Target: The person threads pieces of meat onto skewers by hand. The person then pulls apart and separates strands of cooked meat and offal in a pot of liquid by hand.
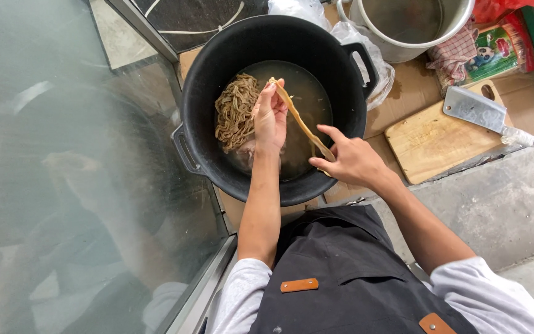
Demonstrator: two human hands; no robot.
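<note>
Nearest us hangs our dark apron (pixel 341 278), sleeves pushed up. Just past it our right hand (pixel 350 159) hovers over the near rim of the black tub (pixel 200 93), thumb and fingers pinched on the lower end of a long tan strip (pixel 301 120). Our left hand (pixel 270 117) is raised over the middle of the tub, fingertips closed on the strip's upper end, so the strip runs taut and slanted between both hands, above the cloudy water. To the left in the tub a heap of similar wet strips (pixel 236 111) lies partly out of the water.

We judge the strip slippery: a loose pinch at either end could let it drop back into the water, and too hard a pull between the hands might tear it.

Beyond the tub, toward the right, a wooden cutting board (pixel 431 139) lies on flattened cardboard with a cleaver (pixel 480 112) across its far corner, blade bare; a careless reach could catch it. At the far edge stands a metal pot (pixel 403 25) beside crumpled plastic bags (pixel 372 62).
</note>
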